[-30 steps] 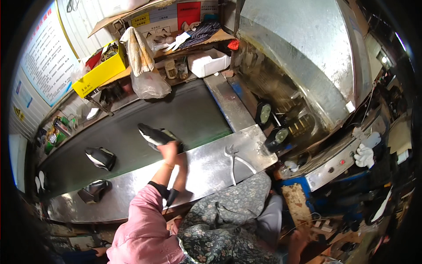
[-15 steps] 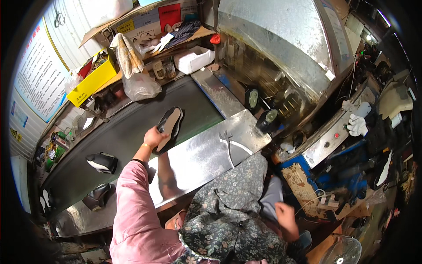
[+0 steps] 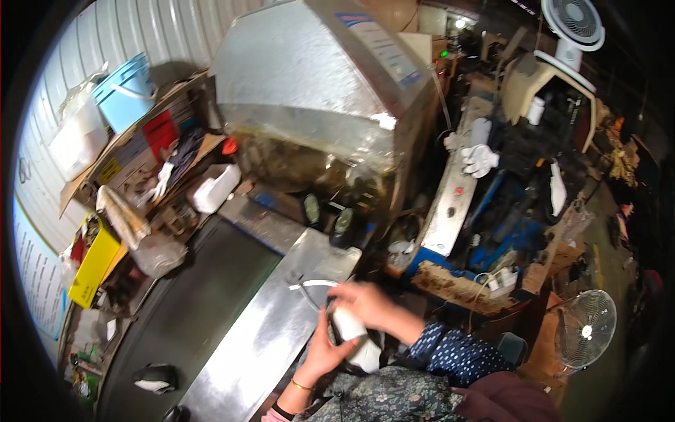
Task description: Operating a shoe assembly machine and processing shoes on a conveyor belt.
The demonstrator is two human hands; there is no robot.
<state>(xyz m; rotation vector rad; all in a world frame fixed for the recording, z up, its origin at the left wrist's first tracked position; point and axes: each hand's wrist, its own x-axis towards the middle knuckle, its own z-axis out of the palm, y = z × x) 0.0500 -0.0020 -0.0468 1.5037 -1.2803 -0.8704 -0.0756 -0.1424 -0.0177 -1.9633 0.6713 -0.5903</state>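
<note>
A black shoe with a pale surface is between my two hands, close to my apron at the near edge of the metal plate. My left hand grips its side, thumb laid across the pale surface. At its far end, my right hand has its fingers bent over the shoe, somewhat blurred. Just beyond my right fingers, a pair of pincers with pale handles lies on the metal plate. Another black-and-white shoe rests on the dark conveyor belt to the left.
A metal hood stands at the back, with two dark shoes at its opening. A yellow box and a blue bucket sit at left. On the right are a machine with white gloves and a fan.
My left hand has lifted the shoe off the belt and brought it toward my body. My right hand has come up from my side to meet it. The view has swung right.
</note>
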